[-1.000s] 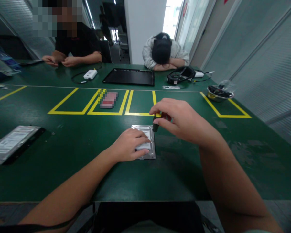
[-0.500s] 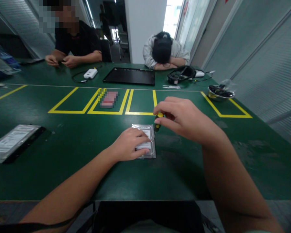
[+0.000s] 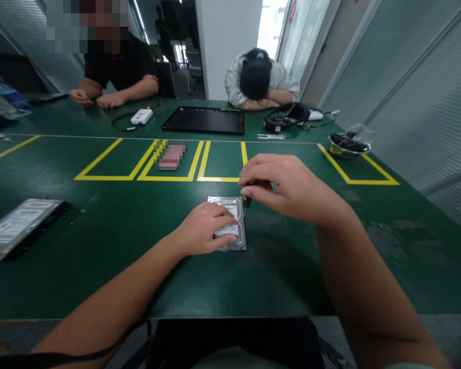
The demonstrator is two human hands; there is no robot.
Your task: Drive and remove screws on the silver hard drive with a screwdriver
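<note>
A small silver hard drive (image 3: pixel 243 238) lies flat on the green table, its white label partly covered. Across its left part rests my left hand (image 3: pixel 207 228), palm down with fingers spread, steadying it. My right hand (image 3: pixel 278 187) pinches a short yellow-and-black screwdriver (image 3: pixel 247 200) above the drive's right edge. Most of the handle is hidden by the fingers, and the thin shaft points down at that edge. Whether the tip sits in a screw is too small to tell.
A larger hard drive (image 3: pixel 23 225) lies at left. Beyond the yellow tape are a blurred red packet (image 3: pixel 171 157), a dark flat panel (image 3: pixel 204 120), a black headset (image 3: pixel 286 118) and a metal bowl (image 3: pixel 349 146) of dark items. Two people sit across the table.
My right hand has turned slightly around the screwdriver, so its yellow top is now mostly covered. My left hand and the drive stay put. The person at far left has shifted their hands.
</note>
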